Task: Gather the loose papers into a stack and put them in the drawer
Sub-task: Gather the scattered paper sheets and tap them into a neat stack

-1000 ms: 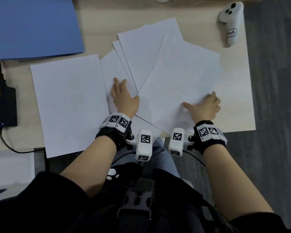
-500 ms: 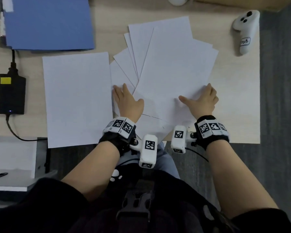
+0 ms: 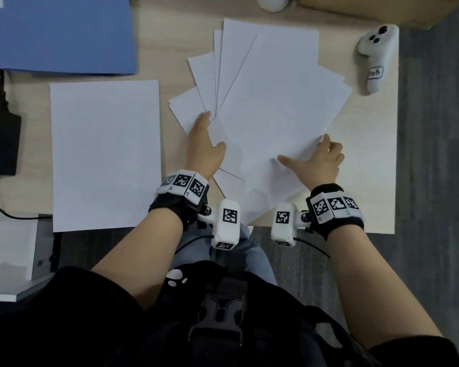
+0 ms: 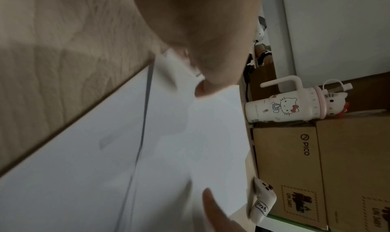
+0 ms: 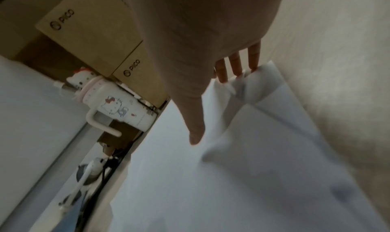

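Several white papers (image 3: 276, 102) lie fanned and overlapping on the wooden desk (image 3: 368, 154), right of centre. One single sheet (image 3: 104, 154) lies apart to the left, with its near edge over the desk's front. My left hand (image 3: 204, 147) rests flat on the fan's left side with its fingers straight. My right hand (image 3: 316, 162) has its thumb spread on the top sheet and its fingertips (image 5: 236, 65) against that sheet's right edge, which buckles a little. The left wrist view shows the papers (image 4: 168, 152) under my palm.
A blue folder (image 3: 61, 33) lies at the back left and a black power adapter (image 3: 0, 144) with its cable at the left edge. A white controller (image 3: 376, 56) lies at the back right. Cardboard boxes (image 4: 295, 160) and a cartoon-cat bottle (image 4: 284, 105) stand behind. A grey cabinet (image 3: 11, 247) stands below left.
My right hand has slid the top sheet left over the fan, drawing the sheets closer together. My left hand has shifted slightly forward along the fan's left side.
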A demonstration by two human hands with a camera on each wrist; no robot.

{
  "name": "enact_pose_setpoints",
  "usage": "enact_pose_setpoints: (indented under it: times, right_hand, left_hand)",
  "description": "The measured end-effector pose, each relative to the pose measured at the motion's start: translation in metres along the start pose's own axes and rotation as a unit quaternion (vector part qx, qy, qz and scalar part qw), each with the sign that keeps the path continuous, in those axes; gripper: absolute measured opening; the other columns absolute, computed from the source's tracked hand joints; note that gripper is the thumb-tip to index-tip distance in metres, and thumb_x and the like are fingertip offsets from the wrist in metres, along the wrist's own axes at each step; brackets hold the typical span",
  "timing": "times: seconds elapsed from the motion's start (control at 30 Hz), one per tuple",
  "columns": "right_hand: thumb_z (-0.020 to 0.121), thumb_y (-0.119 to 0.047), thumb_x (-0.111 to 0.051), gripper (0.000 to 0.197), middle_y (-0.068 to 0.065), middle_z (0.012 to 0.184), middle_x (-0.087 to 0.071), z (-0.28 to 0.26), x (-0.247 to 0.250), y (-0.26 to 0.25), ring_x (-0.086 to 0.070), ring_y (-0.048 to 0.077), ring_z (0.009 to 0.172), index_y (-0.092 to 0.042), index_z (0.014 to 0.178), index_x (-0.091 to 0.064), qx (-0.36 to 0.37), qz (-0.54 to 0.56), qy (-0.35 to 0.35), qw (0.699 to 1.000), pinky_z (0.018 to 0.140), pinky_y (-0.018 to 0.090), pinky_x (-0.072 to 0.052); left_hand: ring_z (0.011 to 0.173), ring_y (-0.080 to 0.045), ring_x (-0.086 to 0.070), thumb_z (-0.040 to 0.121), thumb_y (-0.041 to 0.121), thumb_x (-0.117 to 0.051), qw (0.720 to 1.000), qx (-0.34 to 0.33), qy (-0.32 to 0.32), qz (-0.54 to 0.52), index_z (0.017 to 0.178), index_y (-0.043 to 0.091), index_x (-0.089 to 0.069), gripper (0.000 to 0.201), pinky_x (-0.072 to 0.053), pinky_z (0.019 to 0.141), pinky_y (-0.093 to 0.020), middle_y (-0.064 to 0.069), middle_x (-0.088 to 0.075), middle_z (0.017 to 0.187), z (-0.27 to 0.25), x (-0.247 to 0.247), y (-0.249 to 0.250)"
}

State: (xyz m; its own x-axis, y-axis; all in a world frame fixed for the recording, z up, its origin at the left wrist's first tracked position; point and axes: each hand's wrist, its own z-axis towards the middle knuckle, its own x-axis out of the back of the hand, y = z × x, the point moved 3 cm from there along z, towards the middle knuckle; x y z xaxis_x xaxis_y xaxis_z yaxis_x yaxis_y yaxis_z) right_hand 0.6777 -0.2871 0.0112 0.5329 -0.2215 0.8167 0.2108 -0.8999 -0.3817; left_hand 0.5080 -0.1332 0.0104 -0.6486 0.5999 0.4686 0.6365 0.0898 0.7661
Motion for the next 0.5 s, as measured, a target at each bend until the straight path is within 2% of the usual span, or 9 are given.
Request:
enact_pose_setpoints:
  times: [0.07,0.1,0.17,0.23,0.3,0.37,0.4,0.47,0.5]
  right_hand:
    - [0.068,-0.046,-0.077,0.093,0.016,0.139,-0.029,0.005,0.004,0.002,-0.026,0.034,0.129,-0.002,0.135,-0.03,-0.027,0.049,0.003,0.998,0.103,0.043,-0.032]
    - [0.068,-0.046,-0.076,0.089,0.015,0.139,-0.028,0.008,0.006,0.002,-0.026,0.034,0.13,-0.001,0.133,-0.034,-0.038,0.067,0.001,0.997,0.103,0.042,-0.032]
    - [0.069,-0.044,-0.076,0.081,0.015,0.138,-0.028,0.015,0.009,0.001,-0.025,0.033,0.129,-0.001,0.127,-0.039,-0.048,0.085,-0.008,0.995,0.102,0.039,-0.031]
    - [0.072,-0.041,-0.075,0.075,0.014,0.137,-0.03,0.021,0.009,-0.003,-0.026,0.032,0.129,-0.001,0.126,-0.041,-0.052,0.091,-0.024,0.994,0.101,0.036,-0.031]
    - [0.074,-0.038,-0.074,0.074,0.014,0.137,-0.033,0.025,0.009,-0.007,-0.026,0.032,0.129,-0.003,0.129,-0.039,-0.053,0.104,-0.04,0.992,0.1,0.035,-0.031]
    - [0.075,-0.036,-0.073,0.073,0.012,0.138,-0.033,0.029,0.009,-0.008,-0.026,0.03,0.13,-0.006,0.131,-0.037,-0.059,0.125,-0.049,0.989,0.098,0.035,-0.032]
    - [0.075,-0.036,-0.073,0.073,0.011,0.138,-0.033,0.03,0.008,-0.009,-0.026,0.029,0.13,-0.009,0.132,-0.037,-0.064,0.134,-0.055,0.987,0.099,0.036,-0.032]
    - [0.072,-0.036,-0.075,0.074,0.01,0.137,-0.033,0.034,0.005,-0.007,-0.031,0.03,0.129,-0.016,0.133,-0.037,-0.076,0.164,-0.065,0.981,0.105,0.038,-0.035]
    - [0.071,-0.035,-0.076,0.075,0.01,0.136,-0.034,0.034,0.003,-0.005,-0.036,0.031,0.127,-0.019,0.133,-0.037,-0.08,0.184,-0.069,0.977,0.107,0.041,-0.036]
  left_hand:
    - [0.14,-0.027,-0.025,0.082,0.007,-0.053,0.988,0.043,0.137,0.056,0.141,0.005,-0.029,0.064,-0.02,0.116,-0.035,-0.013,-0.029,0.151,-0.002,0.011,-0.005]
    - [0.137,-0.03,-0.025,0.081,0.012,-0.054,0.978,0.077,0.171,0.097,0.138,0.005,-0.031,0.062,-0.022,0.113,-0.039,-0.013,-0.029,0.15,-0.004,0.014,-0.007]
    - [0.134,-0.033,-0.024,0.079,0.019,-0.057,0.965,0.154,0.168,0.127,0.132,0.005,-0.034,0.059,-0.028,0.108,-0.045,-0.012,-0.026,0.149,-0.007,0.014,-0.012]
    - [0.13,-0.034,-0.026,0.075,0.02,-0.061,0.968,0.182,0.151,0.088,0.127,0.003,-0.037,0.06,-0.033,0.106,-0.045,-0.013,-0.028,0.145,-0.002,0.011,-0.014]
    - [0.129,-0.032,-0.031,0.07,0.018,-0.065,0.973,0.179,0.146,-0.017,0.133,0.007,-0.033,0.072,-0.036,0.105,-0.046,-0.012,-0.035,0.141,0.007,0.006,-0.014]
    - [0.128,-0.028,-0.039,0.065,0.014,-0.067,0.956,0.187,0.16,-0.162,0.14,0.01,-0.026,0.086,-0.042,0.102,-0.046,-0.006,-0.043,0.137,0.011,0.003,-0.008]
    - [0.126,-0.027,-0.043,0.067,0.01,-0.068,0.943,0.194,0.166,-0.212,0.141,0.009,-0.026,0.085,-0.045,0.101,-0.045,-0.004,-0.046,0.134,0.012,0.002,-0.006]
    - [0.115,-0.027,-0.055,0.071,0.0,-0.067,0.933,0.189,0.161,-0.261,0.132,0.001,-0.041,0.066,-0.049,0.096,-0.042,-0.006,-0.054,0.121,0.017,0.002,-0.003]
    - [0.106,-0.029,-0.06,0.072,-0.002,-0.066,0.934,0.175,0.148,-0.275,0.12,-0.002,-0.052,0.05,-0.052,0.091,-0.041,-0.01,-0.06,0.113,0.02,0.003,-0.003]
